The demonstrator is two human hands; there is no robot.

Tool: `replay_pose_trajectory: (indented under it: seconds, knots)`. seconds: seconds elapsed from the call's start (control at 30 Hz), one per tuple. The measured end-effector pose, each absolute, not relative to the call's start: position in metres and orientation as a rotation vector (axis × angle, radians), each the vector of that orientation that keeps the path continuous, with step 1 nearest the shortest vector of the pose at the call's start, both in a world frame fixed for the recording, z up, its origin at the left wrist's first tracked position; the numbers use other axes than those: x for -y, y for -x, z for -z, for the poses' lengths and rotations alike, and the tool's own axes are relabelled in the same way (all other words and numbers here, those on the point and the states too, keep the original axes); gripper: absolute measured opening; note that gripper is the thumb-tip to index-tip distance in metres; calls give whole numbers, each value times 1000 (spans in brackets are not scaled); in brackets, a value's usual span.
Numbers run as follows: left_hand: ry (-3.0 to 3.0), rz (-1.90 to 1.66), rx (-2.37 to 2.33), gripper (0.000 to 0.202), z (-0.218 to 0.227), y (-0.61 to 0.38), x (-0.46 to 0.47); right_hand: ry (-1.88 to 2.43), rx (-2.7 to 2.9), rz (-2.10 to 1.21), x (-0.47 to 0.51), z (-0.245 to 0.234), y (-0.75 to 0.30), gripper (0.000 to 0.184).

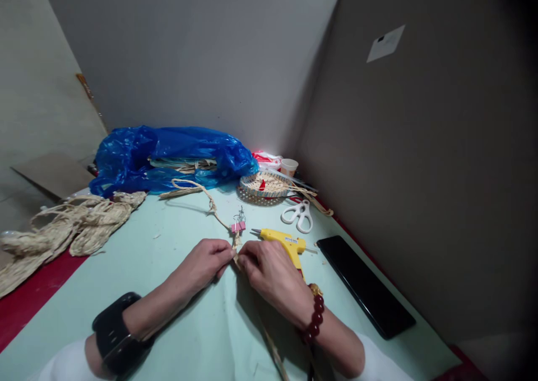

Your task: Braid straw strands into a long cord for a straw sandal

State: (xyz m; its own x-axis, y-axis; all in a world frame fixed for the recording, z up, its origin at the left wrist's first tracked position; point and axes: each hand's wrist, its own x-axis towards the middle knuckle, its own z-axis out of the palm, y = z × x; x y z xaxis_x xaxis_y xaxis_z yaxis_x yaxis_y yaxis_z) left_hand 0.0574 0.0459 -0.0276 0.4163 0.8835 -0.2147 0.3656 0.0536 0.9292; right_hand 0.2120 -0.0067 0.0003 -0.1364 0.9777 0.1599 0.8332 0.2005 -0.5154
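My left hand [207, 263] and my right hand [269, 272] meet at the middle of the pale green table cover [168, 291], both pinched on a twisted straw cord [218, 215]. The cord runs from my fingers away to the blue bag, with a pink binder clip [238, 226] clamped on it just beyond my fingertips. More straw strands trail toward me under my right wrist. A yellow glue gun [286, 242] lies right behind my right hand.
White scissors [298, 214] and a small woven basket [269, 184] sit at the back right, by a paper cup [288, 166]. A black phone [363, 284] lies at the right. A blue plastic bag [168, 157] and braided straw bundles [71, 224] fill the left.
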Motion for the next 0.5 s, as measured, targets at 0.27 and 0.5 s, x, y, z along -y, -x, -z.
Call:
replay_pose_trajectory:
  seconds: [0.27,0.5]
  knots:
    - [-1522,-675,-1139,23,36,-58,-44,1674,2061,-332,25,5,-198,20]
    - [-1329,-554,-1030,34,32,-49,-44,1547,2464,-162,33,20,-180,24]
